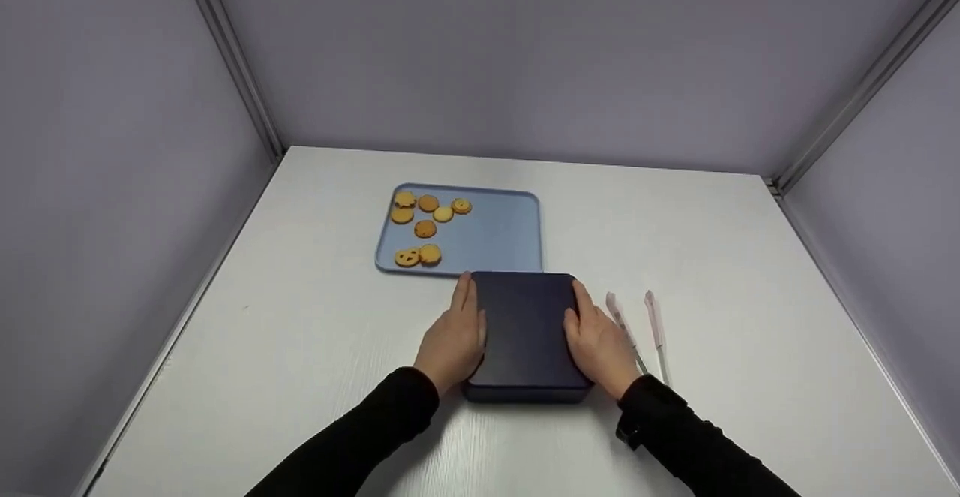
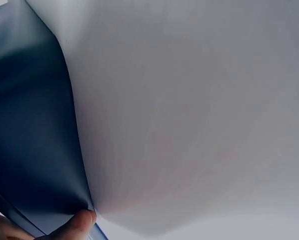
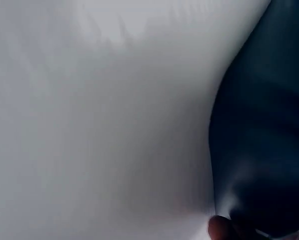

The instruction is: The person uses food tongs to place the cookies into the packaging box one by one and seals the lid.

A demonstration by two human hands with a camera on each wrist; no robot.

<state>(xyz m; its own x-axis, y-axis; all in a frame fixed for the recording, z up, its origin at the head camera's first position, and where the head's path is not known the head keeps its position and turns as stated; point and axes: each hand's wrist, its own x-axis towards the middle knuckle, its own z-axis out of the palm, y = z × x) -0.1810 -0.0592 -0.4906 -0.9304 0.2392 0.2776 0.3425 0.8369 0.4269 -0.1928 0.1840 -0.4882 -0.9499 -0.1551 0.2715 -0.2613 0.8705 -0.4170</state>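
A dark navy rectangular box (image 1: pixel 529 332) with a smooth flat top lies near the middle of the white table, its far edge close to a blue tray (image 1: pixel 499 234). My left hand (image 1: pixel 452 341) grips its left side, thumb along the top edge and fingers reaching to the far corner. On the opposite side, my right hand (image 1: pixel 598 341) holds it in a mirrored way. A left fingertip (image 2: pixel 82 220) presses at the box's edge in the left wrist view. The right wrist view shows the box's dark side wall (image 3: pixel 264 150) above a shadowed fingertip. The box's inside is hidden.
Several round cookies (image 1: pixel 425 229) lie on the tray's left half. Two slim utensils with pale pink ends (image 1: pixel 655 320) lie to the right of the box, partly behind my right hand and sleeve. Grey panels (image 1: pixel 495 54) enclose the white table (image 1: pixel 300 309) on three sides.
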